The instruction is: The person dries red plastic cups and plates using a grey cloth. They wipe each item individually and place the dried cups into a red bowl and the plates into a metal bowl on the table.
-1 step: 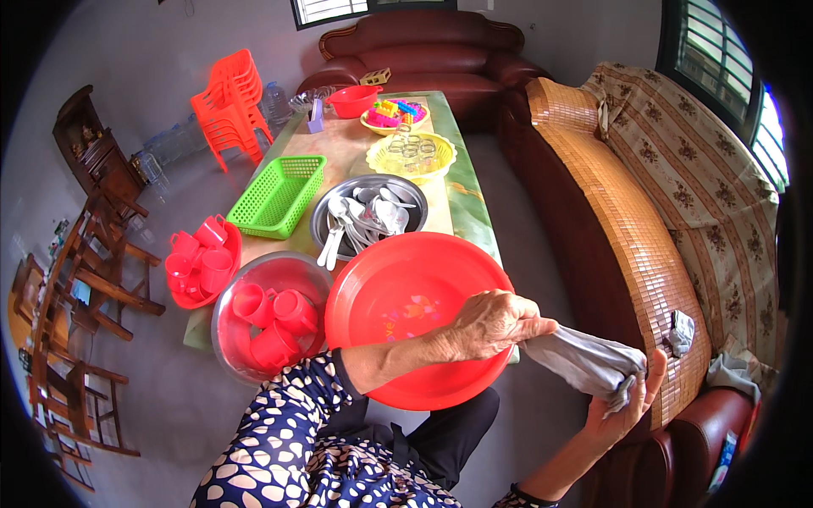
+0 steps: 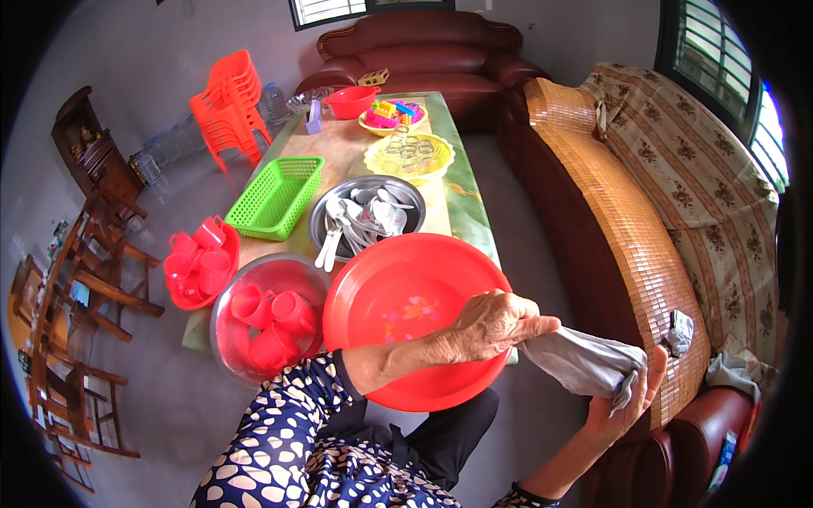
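Observation:
A grey cloth is stretched between my hands, off the right edge of the table. My left hand reaches across the front of a large red basin and pinches one end of the cloth. At the other end my right hand grips the bunched fabric, its upper fingers pointing up beside it. Inside the basin only a printed flower pattern shows. Left of it stands a metal bowl with several red mugs. Behind the basin is a steel bowl of spoons.
Farther along the table are a green basket, a yellow bowl of glasses and a bowl of toy blocks. More red mugs fill a red tray at left. A mat-covered sofa runs along the right.

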`<state>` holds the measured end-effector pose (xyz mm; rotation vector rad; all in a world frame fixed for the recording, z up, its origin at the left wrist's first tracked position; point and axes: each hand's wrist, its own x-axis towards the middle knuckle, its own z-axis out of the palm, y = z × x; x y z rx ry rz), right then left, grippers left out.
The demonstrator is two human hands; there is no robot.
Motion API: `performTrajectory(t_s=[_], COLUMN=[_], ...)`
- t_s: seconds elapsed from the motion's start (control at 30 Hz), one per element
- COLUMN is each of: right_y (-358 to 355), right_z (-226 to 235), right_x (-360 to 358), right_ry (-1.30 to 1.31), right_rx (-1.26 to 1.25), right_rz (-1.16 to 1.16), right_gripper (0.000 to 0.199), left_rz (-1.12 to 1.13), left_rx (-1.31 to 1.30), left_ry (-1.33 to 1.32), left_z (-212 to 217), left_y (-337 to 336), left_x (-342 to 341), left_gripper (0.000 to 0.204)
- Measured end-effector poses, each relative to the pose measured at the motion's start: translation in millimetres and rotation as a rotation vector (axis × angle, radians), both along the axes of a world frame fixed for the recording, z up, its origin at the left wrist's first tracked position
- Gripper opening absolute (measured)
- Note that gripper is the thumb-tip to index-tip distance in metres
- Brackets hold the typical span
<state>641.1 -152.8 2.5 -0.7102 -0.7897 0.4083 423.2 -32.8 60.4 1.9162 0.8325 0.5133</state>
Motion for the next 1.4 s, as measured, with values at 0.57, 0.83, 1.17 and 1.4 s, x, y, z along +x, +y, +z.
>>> performTrajectory(t_s=[0.57, 0.83, 1.17, 1.4], right_y=[69, 107, 70, -4], right_z=[-133, -157, -213, -173], right_x=[219, 364, 342, 239], right_ry=[-0.764, -0.93, -1.092, 0.476], right_rx=[-0.793, -1.439, -1.044, -0.499], right_rz=[-0.662, -0.651, -1.173, 0.085], right_gripper=[0.031, 0.053, 0.032, 0.024], left_rz=[0.387, 0.524, 0.221, 0.373], left_rx=[-0.297, 0.279, 0.352, 0.68], left_ry=[-0.625, 0.052, 0.747, 0.417], left_z=[1, -70, -87, -64], left_y=[168, 257, 237, 207], left_x=[-15, -91, -87, -91], left_gripper=[0.029, 0.016, 0.037, 0.03])
